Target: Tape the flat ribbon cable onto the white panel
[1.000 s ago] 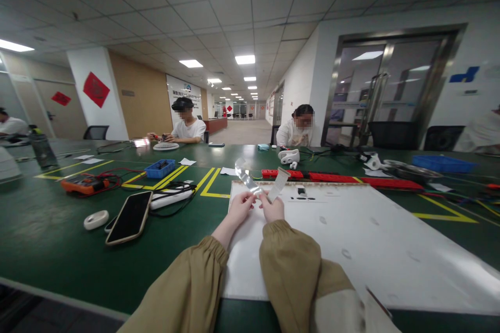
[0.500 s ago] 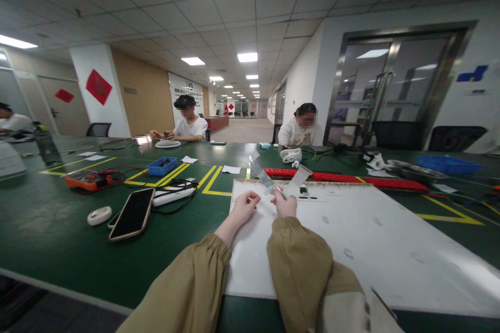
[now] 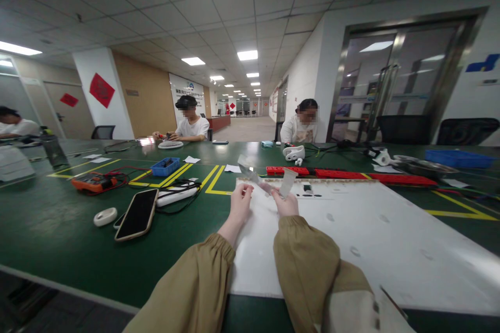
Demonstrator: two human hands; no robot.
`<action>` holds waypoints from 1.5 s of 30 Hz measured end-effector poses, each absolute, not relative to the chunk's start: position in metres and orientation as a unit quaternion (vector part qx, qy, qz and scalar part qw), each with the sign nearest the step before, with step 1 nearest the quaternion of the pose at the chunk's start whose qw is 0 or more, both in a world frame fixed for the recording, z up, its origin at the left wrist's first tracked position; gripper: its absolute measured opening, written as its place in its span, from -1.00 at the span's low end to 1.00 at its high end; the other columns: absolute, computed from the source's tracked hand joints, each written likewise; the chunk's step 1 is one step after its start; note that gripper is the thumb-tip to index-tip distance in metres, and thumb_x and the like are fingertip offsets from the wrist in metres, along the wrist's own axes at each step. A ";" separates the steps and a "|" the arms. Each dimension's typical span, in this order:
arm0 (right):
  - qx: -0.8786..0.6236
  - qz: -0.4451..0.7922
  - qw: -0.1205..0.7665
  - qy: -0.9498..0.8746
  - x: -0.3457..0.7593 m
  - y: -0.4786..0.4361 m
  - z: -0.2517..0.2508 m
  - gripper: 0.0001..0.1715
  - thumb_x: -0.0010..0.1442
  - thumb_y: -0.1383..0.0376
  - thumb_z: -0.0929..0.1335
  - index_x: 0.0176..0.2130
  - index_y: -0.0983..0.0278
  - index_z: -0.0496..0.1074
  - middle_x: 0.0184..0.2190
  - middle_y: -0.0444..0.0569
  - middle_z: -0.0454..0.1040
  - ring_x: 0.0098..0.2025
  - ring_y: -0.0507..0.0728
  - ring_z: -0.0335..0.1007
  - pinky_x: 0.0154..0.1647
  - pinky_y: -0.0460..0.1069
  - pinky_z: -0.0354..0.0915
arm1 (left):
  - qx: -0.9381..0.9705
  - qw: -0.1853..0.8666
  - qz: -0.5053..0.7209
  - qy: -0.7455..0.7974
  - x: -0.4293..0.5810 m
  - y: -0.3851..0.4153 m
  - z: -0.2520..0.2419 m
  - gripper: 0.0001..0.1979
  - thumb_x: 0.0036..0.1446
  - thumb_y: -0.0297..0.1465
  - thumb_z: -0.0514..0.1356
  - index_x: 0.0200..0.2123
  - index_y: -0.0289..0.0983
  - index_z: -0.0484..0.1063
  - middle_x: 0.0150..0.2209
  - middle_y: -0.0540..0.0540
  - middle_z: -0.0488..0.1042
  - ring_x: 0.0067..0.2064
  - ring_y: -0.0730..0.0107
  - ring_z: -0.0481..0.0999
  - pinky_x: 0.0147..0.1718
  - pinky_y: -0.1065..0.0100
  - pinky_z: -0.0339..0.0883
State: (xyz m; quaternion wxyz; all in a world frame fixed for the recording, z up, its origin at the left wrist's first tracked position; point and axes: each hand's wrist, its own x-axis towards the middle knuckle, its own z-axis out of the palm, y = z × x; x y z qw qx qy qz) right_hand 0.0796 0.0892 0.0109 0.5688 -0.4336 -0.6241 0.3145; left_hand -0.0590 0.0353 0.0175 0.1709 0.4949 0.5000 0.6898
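My right hand (image 3: pixel 286 204) is closed on a thin, pale, see-through strip that spreads upward in a V. The left arm of this strip (image 3: pixel 250 170) looks clear and glossy, while its right end is whiter with fine lines. Close by on the left, my left hand (image 3: pixel 241 203) has thumb and forefinger pinched together. Whatever lies between those fingertips is too small to make out. Both hands are above the far left part of a large white panel (image 3: pixel 312 255), which has faint round marks and small dark slots near its far edge.
Red bars (image 3: pixel 344 175) lie behind the panel. To the left are a phone (image 3: pixel 137 214), a white power strip with black cord (image 3: pixel 175 193), an orange meter (image 3: pixel 94 182) and a blue tray (image 3: pixel 165 167). Two people sit across the green table (image 3: pixel 78 250); another sits far left.
My left hand has turned more upright, its fingertips slightly higher and farther from the strip. The strip has tilted in my right hand. The whole view has shifted slightly.
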 end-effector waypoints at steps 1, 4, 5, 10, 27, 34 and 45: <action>-0.429 0.308 0.558 -0.640 0.080 0.089 0.011 -0.67 -0.04 0.18 0.33 -0.33 0.33 0.55 -0.42 0.02 0.54 -0.27 0.21 0.45 -0.28 -0.02 0.29 | 0.494 0.163 0.693 0.499 -0.059 0.035 0.017 -0.83 0.08 -0.32 0.13 -0.48 -0.26 0.41 -0.45 -0.05 0.39 -0.44 0.40 0.32 -0.42 0.43 0.16; -0.411 0.298 0.519 -0.687 0.081 0.091 0.009 -0.76 -0.05 0.24 0.34 -0.38 0.27 0.56 -0.42 -0.03 0.54 -0.27 0.19 0.45 -0.28 -0.03 0.28 | 0.504 0.130 0.694 0.498 -0.060 0.033 0.019 -0.85 0.09 -0.31 0.14 -0.46 -0.24 0.41 -0.42 -0.05 0.38 -0.37 0.36 0.33 -0.37 0.43 0.15; -0.409 0.288 0.502 -0.705 0.081 0.092 0.008 -0.78 -0.04 0.24 0.34 -0.38 0.25 0.56 -0.43 -0.05 0.54 -0.28 0.18 0.44 -0.29 -0.04 0.27 | 0.515 0.110 0.688 0.499 -0.060 0.032 0.019 -0.86 0.10 -0.32 0.13 -0.44 -0.23 0.42 -0.40 -0.06 0.38 -0.34 0.33 0.34 -0.34 0.42 0.16; -0.388 0.170 0.446 -0.788 0.080 0.097 0.005 -0.74 0.06 0.30 0.28 -0.29 0.21 0.54 -0.31 -0.04 0.53 -0.22 0.14 0.38 -0.24 -0.04 0.26 | 0.614 -0.013 0.596 0.518 -0.060 0.028 0.022 -0.80 0.05 -0.52 0.09 -0.28 -0.20 0.44 -0.23 -0.12 0.40 -0.10 0.18 0.34 -0.09 0.25 0.13; -0.352 0.158 0.445 -0.808 0.080 0.088 0.009 -0.60 -0.10 0.53 0.24 -0.28 0.28 0.49 -0.27 -0.03 0.42 -0.24 0.09 0.36 -0.19 -0.07 0.26 | 0.685 -0.033 0.508 0.521 -0.058 0.026 0.018 -0.87 0.08 -0.47 0.13 -0.36 -0.18 0.47 -0.32 -0.05 0.48 -0.21 0.27 0.41 0.05 0.22 -0.07; -0.416 0.399 0.491 -0.653 0.076 0.087 0.010 -0.62 -0.16 0.49 0.25 -0.32 0.30 0.50 -0.41 -0.04 0.49 -0.43 0.08 0.39 -0.35 -0.05 0.30 | 0.694 -0.074 0.471 0.539 -0.054 0.023 0.022 -0.89 0.14 -0.47 0.10 -0.35 -0.21 0.41 -0.32 0.00 0.46 -0.22 0.35 0.39 -0.08 0.30 0.08; -0.428 0.568 0.478 -0.515 0.078 0.089 0.023 -0.70 0.01 0.31 0.24 -0.28 0.36 0.47 -0.32 0.04 0.53 -0.55 0.01 0.42 -0.52 -0.13 0.26 | 0.705 -0.071 0.439 0.552 -0.054 0.022 0.020 -0.82 0.11 -0.57 0.05 -0.32 -0.22 0.38 -0.30 0.00 0.46 -0.18 0.34 0.39 -0.12 0.31 0.14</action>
